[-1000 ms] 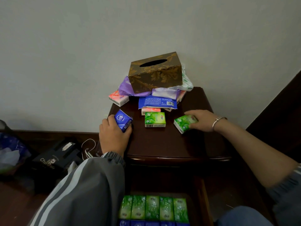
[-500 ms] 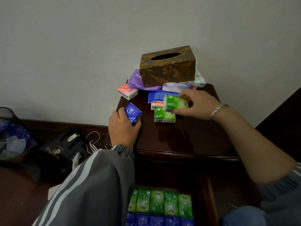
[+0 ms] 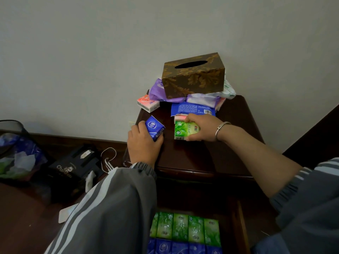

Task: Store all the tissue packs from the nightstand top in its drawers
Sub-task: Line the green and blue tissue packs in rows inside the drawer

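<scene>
right hand (image 3: 200, 127) lowered its green pack (image 3: 186, 129) onto the other green pack; now stacked

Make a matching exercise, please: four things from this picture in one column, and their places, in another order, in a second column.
Things:
1. blue tissue pack
2. green tissue pack
3. brown tissue box
4. row of green packs

Places:
A. on top of the pile at the back of the nightstand
B. in the open drawer
C. in the left hand
D. under the right hand

Pairs: 1-C, 2-D, 3-A, 4-B
</scene>
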A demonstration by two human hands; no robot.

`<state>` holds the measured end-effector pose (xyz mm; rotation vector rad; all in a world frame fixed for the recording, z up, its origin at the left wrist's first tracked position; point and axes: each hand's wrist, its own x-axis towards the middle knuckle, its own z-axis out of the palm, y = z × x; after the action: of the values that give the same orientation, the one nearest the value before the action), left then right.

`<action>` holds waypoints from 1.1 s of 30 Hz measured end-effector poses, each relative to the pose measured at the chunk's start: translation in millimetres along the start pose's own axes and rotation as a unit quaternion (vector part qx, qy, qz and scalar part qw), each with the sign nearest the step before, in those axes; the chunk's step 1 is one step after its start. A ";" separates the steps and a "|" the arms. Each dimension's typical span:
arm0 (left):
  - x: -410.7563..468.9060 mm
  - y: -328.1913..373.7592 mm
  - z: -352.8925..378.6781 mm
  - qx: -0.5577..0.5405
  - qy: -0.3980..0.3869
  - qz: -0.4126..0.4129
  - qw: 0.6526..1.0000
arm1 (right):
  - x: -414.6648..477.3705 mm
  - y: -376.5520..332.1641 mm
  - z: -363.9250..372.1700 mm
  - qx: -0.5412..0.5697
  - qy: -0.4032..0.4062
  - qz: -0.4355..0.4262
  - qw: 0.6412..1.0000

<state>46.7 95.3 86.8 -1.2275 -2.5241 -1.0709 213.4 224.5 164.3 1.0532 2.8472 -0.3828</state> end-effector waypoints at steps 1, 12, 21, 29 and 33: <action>0.0 -0.2 0.3 -0.003 -0.001 0.000 1.000 | -4.6 0.6 0.2 0.004 0.007 -0.003 1.000; -0.2 -3.7 4.6 -0.006 0.003 -0.005 1.000 | -52.0 -10.5 33.5 0.108 0.146 0.071 0.981; -0.1 -5.0 6.4 -0.004 0.004 -0.001 1.000 | -25.4 -27.3 18.4 0.054 0.063 0.172 0.982; 1.2 -2.9 5.1 -0.008 0.000 -0.001 1.000 | -19.7 -28.8 19.9 0.006 0.063 0.175 0.983; 2.0 -0.3 2.4 -0.020 -0.020 -0.011 1.000 | -29.2 -31.3 26.5 0.041 0.075 0.180 0.980</action>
<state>45.5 98.0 85.7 -1.2473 -2.5636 -1.1190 215.0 176.3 149.9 1.6411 2.6991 -0.4046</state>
